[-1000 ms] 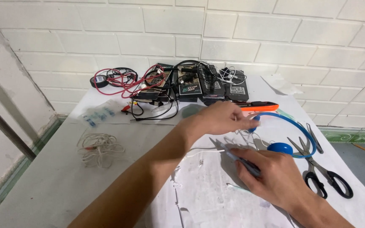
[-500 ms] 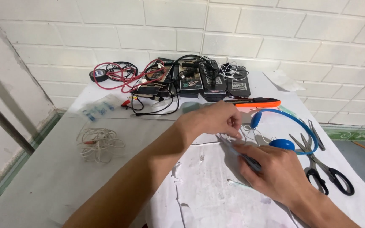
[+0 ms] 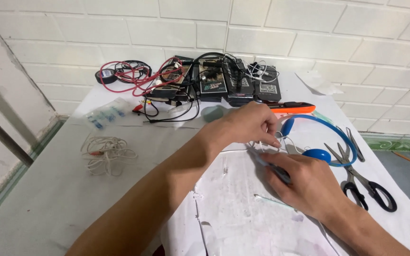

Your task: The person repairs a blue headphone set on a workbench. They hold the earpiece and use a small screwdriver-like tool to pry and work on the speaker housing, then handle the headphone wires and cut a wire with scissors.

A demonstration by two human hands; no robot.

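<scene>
My left hand [image 3: 250, 125] reaches across the white sheet [image 3: 243, 213] and pinches a thin white wire [image 3: 261, 146] between its fingertips, close to the blue headphones [image 3: 321, 137]. My right hand [image 3: 304, 182] lies just below it, holding a slim blue-grey tool [image 3: 274, 167] whose tip points at the wire. Both hands almost touch. What the tool's tip does is hidden by the fingers.
Black-handled scissors [image 3: 371, 189] and pliers lie right of the headphones. An orange tool [image 3: 295, 107] sits behind my left hand. Several dark boxes [image 3: 224, 80] with red and black cables [image 3: 138, 76] line the wall. A coiled white cord [image 3: 107, 152] and a clear bag [image 3: 105, 115] lie at left.
My left hand has drawn back from the orange tool toward the headphones and now pinches the wire. My right hand has moved up to meet it.
</scene>
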